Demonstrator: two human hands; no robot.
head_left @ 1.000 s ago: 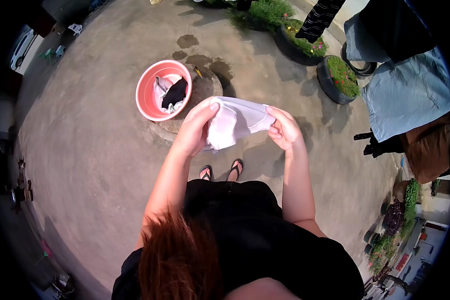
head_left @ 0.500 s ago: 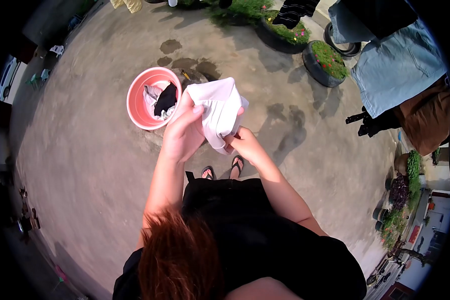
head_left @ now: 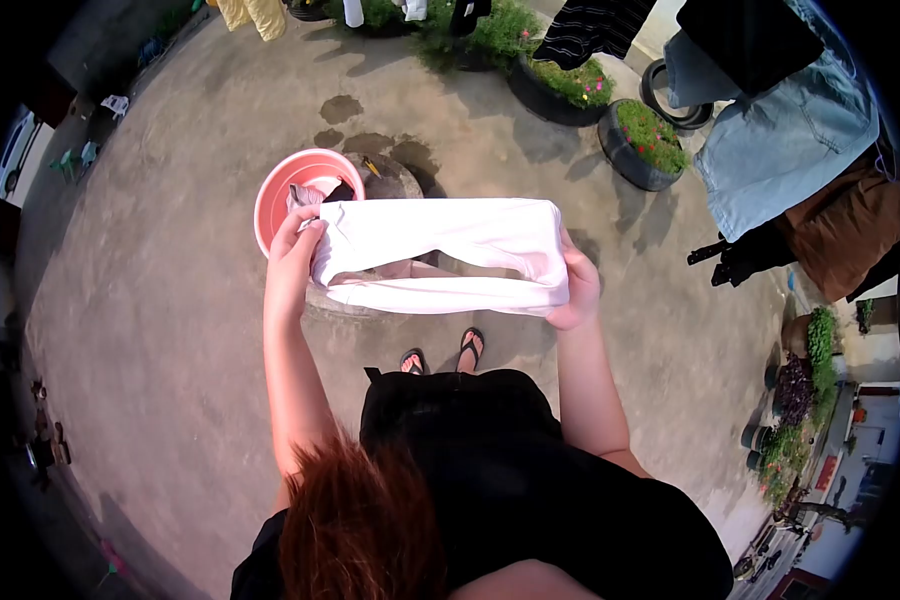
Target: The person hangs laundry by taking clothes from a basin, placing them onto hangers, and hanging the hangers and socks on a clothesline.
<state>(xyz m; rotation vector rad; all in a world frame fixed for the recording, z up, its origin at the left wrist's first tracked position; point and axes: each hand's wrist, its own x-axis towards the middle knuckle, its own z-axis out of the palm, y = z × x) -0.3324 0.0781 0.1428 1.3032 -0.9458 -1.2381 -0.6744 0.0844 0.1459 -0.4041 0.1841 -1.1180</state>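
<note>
A white garment (head_left: 450,225), thin and stretchy, is pulled out sideways in front of me, with a long opening across its lower half. At its left end my left hand (head_left: 290,245) pinches the fabric between thumb and fingers. My right hand (head_left: 578,288) grips the other end, its fingers partly hidden by the cloth. Behind the left hand stands a pink basin (head_left: 263,200) on a round stone slab (head_left: 400,180). Inside it lie a black cloth (head_left: 341,192) and a greyish one, partly covered by the garment.
Laundry hangs at the upper right: pale blue denim (head_left: 785,150), a brown garment (head_left: 845,235) and a striped black one (head_left: 595,30). Tyre planters (head_left: 635,155) with flowers stand beneath. Yellow clothing (head_left: 253,15) hangs at the top left. My sandalled feet (head_left: 470,350) are on the concrete.
The white garment was bunched between my hands and is now spread wide. My left hand has moved left and my right hand right. The garment now covers part of the basin.
</note>
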